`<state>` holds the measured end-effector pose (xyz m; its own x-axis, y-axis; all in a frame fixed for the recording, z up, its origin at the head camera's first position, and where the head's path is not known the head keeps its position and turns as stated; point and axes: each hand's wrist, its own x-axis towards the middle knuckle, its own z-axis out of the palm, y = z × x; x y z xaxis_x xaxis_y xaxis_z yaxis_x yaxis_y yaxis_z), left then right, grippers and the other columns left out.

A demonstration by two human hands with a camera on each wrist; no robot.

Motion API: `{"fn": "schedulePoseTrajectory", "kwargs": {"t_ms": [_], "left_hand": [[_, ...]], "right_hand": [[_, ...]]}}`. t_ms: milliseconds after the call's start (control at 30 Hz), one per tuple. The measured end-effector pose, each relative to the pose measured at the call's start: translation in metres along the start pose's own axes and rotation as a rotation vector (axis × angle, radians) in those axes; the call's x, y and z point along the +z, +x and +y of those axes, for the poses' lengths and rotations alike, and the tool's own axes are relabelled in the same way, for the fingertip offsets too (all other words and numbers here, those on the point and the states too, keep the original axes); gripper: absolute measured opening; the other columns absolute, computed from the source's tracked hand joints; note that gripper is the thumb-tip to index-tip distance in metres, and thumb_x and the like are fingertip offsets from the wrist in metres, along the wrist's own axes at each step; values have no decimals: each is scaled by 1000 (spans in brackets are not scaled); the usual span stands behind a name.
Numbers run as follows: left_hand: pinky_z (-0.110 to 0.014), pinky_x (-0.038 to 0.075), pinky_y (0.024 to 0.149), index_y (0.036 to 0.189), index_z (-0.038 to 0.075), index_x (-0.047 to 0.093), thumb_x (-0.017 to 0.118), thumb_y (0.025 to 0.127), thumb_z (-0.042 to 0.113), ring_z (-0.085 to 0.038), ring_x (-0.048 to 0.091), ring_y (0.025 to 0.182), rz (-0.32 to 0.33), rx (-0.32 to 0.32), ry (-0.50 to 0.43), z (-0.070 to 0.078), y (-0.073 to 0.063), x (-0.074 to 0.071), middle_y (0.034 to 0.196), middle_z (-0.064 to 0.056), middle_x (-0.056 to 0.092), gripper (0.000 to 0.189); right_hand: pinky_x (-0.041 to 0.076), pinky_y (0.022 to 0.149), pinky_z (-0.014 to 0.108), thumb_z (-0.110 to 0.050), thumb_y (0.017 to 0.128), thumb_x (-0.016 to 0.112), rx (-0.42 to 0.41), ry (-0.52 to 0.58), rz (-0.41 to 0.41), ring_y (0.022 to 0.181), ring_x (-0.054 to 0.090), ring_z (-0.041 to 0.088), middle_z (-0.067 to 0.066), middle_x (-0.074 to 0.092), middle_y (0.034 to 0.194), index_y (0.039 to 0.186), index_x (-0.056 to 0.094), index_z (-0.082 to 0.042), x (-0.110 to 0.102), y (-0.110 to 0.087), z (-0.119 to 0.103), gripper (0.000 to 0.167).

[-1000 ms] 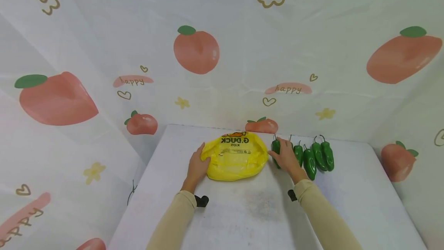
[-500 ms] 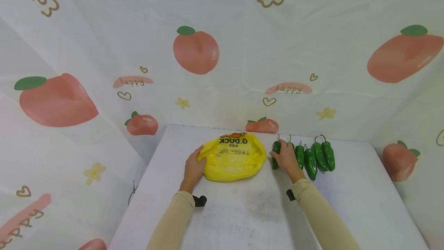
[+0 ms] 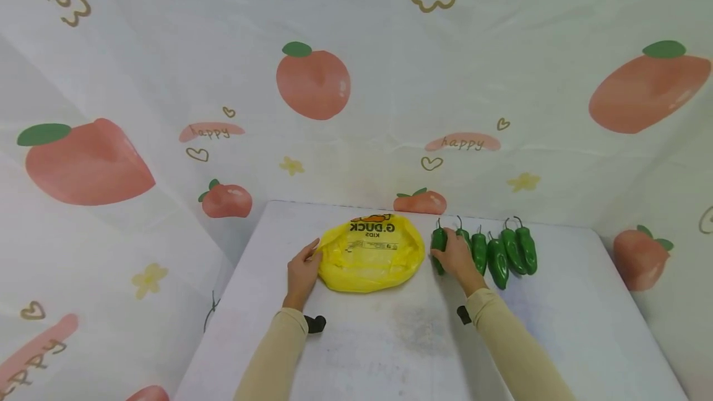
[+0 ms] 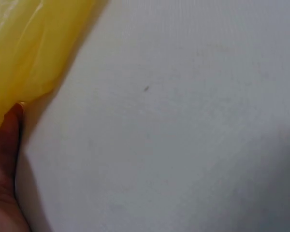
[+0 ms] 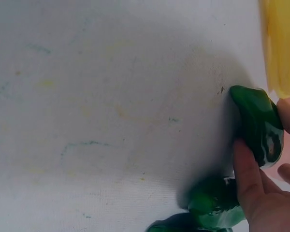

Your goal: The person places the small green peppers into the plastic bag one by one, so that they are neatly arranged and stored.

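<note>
A yellow plastic bag (image 3: 362, 258) printed "G.DUCK KIDS" in mirrored letters lies on the white table (image 3: 379, 351), its near side bulging. My left hand (image 3: 302, 274) pinches the bag's left edge; in the left wrist view a finger (image 4: 8, 145) reaches under the yellow film (image 4: 34, 53). Just right of the bag, my right hand (image 3: 459, 260) grips the leftmost green pepper (image 3: 438, 241) between thumb and fingers. The right wrist view shows this glossy pepper (image 5: 258, 121) with the thumb on one side and a finger on the other.
Several more green peppers (image 3: 497, 262) lie in a row to the right of my right hand, stems toward the back. Behind the table hangs a white backdrop (image 3: 367, 159) printed with peaches. Black wrist cameras (image 3: 315, 324) sit under my sleeves.
My left hand has moved left and slightly nearer, and the bag has shifted a little left with it. The right hand has moved slightly left with the pepper, away from the neighbouring one.
</note>
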<state>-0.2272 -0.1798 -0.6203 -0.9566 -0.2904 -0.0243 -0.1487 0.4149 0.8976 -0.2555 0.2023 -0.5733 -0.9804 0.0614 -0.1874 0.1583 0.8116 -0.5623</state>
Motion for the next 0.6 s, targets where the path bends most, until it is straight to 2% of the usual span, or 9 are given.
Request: {"fn": "schedulePoseTrajectory", "kwargs": {"t_ms": [133,333,600], "left_hand": [[-38,54,92,136,33,67,62,99,38,-21,67,106,0,-8,-6,-1,0,-1,128,-5,73,37],[-31,50,88,132,32,70,62,99,39,-18,61,98,28,-11,-12,-4,2,0,121,-3,75,35],[-29,47,83,129,31,72,64,98,37,-18,58,94,65,0,-4,-5,0,1,112,-3,76,32]], "right_hand": [[41,112,61,-25,97,68,18,-3,-21,136,45,49,35,38,153,158,26,0,0,-2,-2,79],[39,112,64,-25,96,70,19,-2,-50,138,42,50,35,32,157,160,28,-10,-5,-5,-5,78],[39,111,65,-25,95,71,-10,4,-59,138,41,51,36,29,157,159,31,-10,-7,-7,-4,77]]}}
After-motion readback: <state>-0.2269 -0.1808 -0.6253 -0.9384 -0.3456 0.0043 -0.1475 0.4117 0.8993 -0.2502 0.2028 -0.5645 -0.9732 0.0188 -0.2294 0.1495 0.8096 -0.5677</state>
